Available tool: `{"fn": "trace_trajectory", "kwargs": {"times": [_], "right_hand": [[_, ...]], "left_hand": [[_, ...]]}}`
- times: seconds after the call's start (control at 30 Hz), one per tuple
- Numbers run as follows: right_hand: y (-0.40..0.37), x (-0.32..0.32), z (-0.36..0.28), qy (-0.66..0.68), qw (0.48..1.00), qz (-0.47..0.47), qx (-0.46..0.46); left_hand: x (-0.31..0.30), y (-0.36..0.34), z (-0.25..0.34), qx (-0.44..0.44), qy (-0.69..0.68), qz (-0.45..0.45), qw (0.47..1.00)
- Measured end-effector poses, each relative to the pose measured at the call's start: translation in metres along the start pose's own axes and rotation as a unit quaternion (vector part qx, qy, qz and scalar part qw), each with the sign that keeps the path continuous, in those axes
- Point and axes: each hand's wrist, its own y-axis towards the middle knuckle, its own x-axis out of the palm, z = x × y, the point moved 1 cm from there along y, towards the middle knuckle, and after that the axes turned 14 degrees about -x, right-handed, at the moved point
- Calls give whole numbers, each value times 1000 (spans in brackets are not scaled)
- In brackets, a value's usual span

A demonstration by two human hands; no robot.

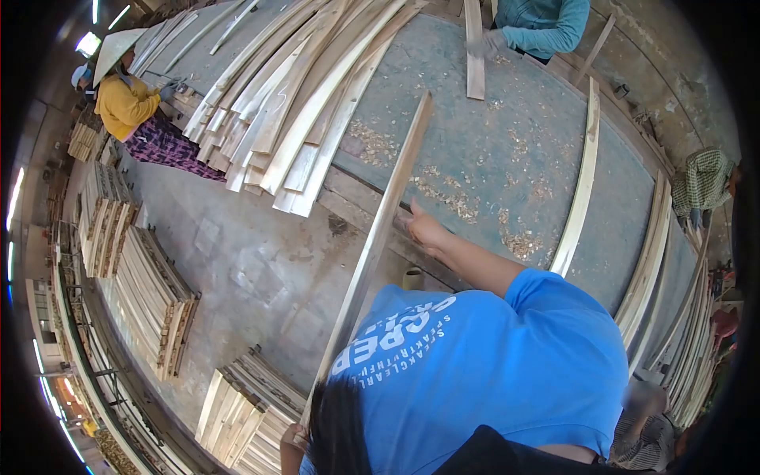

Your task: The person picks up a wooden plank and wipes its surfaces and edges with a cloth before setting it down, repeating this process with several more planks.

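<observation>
A long wooden strip (378,226) slants up from my left side, its far end over the workbench (443,55). My left hand (294,437), at the bottom left beside some dark hair, is closed on the strip's near end. My right hand (428,229) is by the bench edge, just right of the strip. Its thumb points up and its fingers look curled; what they grip is hidden. Wood shavings (522,244) lie on the bench beyond it.
Many loose strips (277,103) overhang the bench at upper left. Another strip (582,182) lies to the right. Across the bench, a person's gloved hand (495,41) is at a strip (474,67). Stacked wood (150,293) stands on the floor. A person in yellow (127,107) works at left.
</observation>
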Motion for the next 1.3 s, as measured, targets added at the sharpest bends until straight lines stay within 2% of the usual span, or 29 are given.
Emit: {"fn": "trace_trajectory", "kwargs": {"times": [0.07,0.13,0.2,0.33,0.47,0.53,0.63,0.7,0.73,0.77,0.83,0.87,0.9,0.97,1.03,1.07,1.1,1.17,1.2,1.27,1.3], "right_hand": [[5,9,-2,39,999,-9,14],[13,11,3,66,995,42,-62],[6,2,-4,94,990,45,-92],[-15,-35,-5,154,973,58,-159],[-60,-82,-15,193,964,94,-155],[-81,-105,-11,229,946,172,-153],[-107,-142,21,214,937,226,-161],[-134,-151,28,239,914,278,-176],[-149,-153,32,257,897,309,-184],[-161,-157,40,262,887,333,-184],[-186,-163,57,283,870,345,-210],[-200,-163,64,285,861,366,-207],[-211,-162,68,296,850,381,-212],[-238,-162,77,310,832,407,-213],[-263,-160,83,323,817,431,-204],[-277,-158,83,333,807,440,-213],[-289,-160,88,338,799,451,-210],[-312,-167,98,335,794,463,-207],[-323,-169,102,332,790,476,-198],[-342,-177,111,332,785,485,-197],[-351,-182,115,332,781,490,-197]], "left_hand": [[-7,-4,-13,8,0,3,1000],[-10,5,-9,13,3,1,1000],[-9,34,10,12,8,-5,1000],[26,135,66,1,11,-31,999],[73,247,143,-8,18,-65,998],[110,309,169,-23,27,-82,996],[132,356,204,-58,40,-106,992],[131,424,255,-46,123,-8,991],[145,449,282,-3,212,50,976],[162,474,308,43,299,102,948],[194,507,354,134,483,265,824],[219,520,378,156,637,286,699],[237,534,399,181,763,292,547],[223,573,429,208,780,362,466],[310,548,390,189,788,493,316],[326,547,375,261,785,524,203],[333,557,364,261,793,513,199],[343,580,337,395,764,427,278],[346,597,312,426,763,349,339],[368,611,225,439,791,199,377],[379,619,173,401,789,145,443]]}}
